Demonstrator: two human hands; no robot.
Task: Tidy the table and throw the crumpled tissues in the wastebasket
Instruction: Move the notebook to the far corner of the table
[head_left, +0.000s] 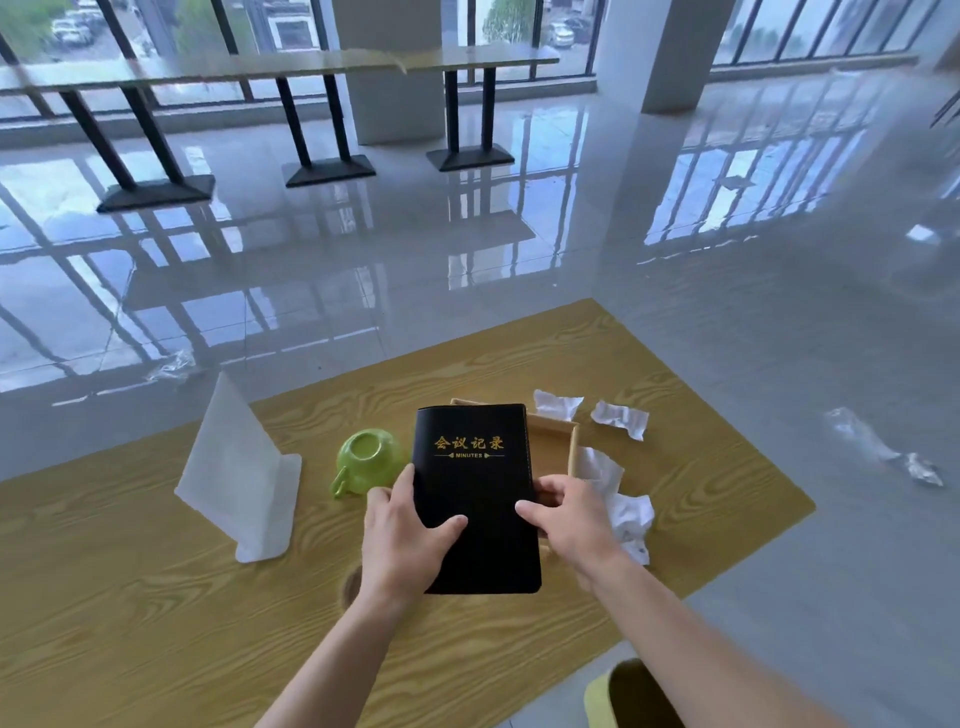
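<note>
A black notebook (475, 483) with gold lettering is held above the wooden table (130, 597). My left hand (402, 540) grips its left edge with the thumb on the cover. My right hand (569, 517) holds its right edge. Several crumpled white tissues lie to the right: one (557, 404) and another (621, 418) farther back, one (600, 467) beside the box, one (631, 514) partly behind my right hand. A yellow-green wastebasket (631, 693) stands on the floor at the bottom right, only its rim showing.
A shallow wooden box (553, 441) sits partly hidden behind the notebook. An overturned green cup (366, 460) lies left of it. A white folded stand (241, 467) is at the left. Clear plastic scraps (883, 449) lie on the glossy floor.
</note>
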